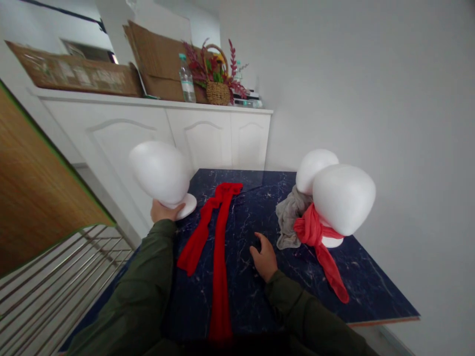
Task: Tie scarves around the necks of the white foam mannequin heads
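Note:
My left hand (pixel 165 211) is wrapped round the neck of a white foam mannequin head (pixel 159 170) at the left side of the table, and the head leans to the left above its round base. My right hand (pixel 264 257) is empty over the middle of the table, thumb and fingers apart. Between my hands a long red scarf (pixel 220 232) lies folded in two strips, one running towards me. To the right stand two more mannequin heads. The nearer mannequin head (pixel 343 198) wears a knotted coral scarf (pixel 313 225); a grey scarf (pixel 291 217) hangs around the farther mannequin head (pixel 315 168).
The dark blue marbled tabletop (pixel 256 207) ends at the right near a pale wall. Behind it, a white cabinet (pixel 208 133) bears cardboard boxes (pixel 85 74), a water bottle (pixel 186 81) and a flower basket (pixel 218 91). A metal rack (pixel 70 267) and wooden board (pixel 40 183) stand left.

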`<state>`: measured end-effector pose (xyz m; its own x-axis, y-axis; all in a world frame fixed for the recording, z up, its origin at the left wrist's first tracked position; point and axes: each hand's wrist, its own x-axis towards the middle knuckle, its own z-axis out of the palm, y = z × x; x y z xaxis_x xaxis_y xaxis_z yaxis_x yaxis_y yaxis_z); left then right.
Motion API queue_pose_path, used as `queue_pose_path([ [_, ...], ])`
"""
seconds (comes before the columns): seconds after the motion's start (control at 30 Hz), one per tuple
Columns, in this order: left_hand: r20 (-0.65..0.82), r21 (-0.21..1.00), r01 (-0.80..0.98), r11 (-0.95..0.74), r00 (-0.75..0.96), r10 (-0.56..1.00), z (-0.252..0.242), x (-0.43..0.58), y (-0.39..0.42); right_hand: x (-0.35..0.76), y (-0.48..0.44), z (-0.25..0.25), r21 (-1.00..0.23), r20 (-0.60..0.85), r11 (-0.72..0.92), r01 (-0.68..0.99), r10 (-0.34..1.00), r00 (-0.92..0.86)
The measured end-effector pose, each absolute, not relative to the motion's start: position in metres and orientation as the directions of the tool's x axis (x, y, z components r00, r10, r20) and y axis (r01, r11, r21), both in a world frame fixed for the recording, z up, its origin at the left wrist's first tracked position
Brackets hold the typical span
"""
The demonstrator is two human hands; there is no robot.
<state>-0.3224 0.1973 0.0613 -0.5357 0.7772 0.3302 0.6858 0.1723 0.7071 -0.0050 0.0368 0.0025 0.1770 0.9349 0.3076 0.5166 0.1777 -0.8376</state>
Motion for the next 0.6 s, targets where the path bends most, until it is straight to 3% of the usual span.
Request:
queue_pose_path([
  [0.27, 0.464, 0.608, 0.788, 0.094, -0.449, 0.764, 0.048, -0.314, 0.21, -0.006, 0.036, 0.004, -0.812, 0.301, 0.151, 0.564, 0.936, 0.182],
  [0.4, 0.426, 0.624, 0.776, 0.091, -0.435, 0.793, 0.039, -0.319, 0.217, -0.006, 0.037, 0.003, -0.813, 0.302, 0.153, 0.562, 0.936, 0.181],
  [0.6, 0.366, 0.563, 0.793, 0.234, -0.493, 0.789, 0.032, -0.323, 0.223, -0.005, 0.037, 0.004, -0.798, 0.307, 0.157, 0.582, 0.936, 0.169],
])
